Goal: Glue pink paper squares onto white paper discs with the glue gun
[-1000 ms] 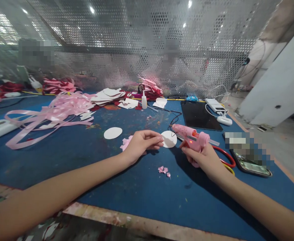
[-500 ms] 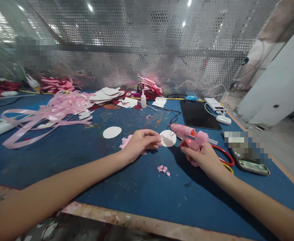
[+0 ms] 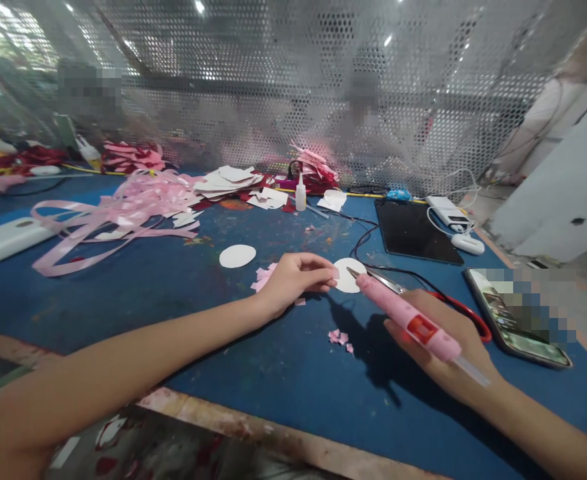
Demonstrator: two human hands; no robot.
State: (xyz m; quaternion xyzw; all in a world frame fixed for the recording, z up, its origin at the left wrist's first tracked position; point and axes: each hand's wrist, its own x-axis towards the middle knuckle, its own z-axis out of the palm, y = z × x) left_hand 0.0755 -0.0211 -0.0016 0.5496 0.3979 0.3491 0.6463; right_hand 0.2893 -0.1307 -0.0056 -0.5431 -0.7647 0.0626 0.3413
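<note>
Across mid-frame, the right hand grips a glue gun, the left hand pinches a scrap; nothing yet shows stuck on either disc.

White light spots are glinting across the far, grey, perforated metal screen; a dark shadow is spreading over the flat, blue tabletop; wide-angle distortion is stretching the edges.
</note>
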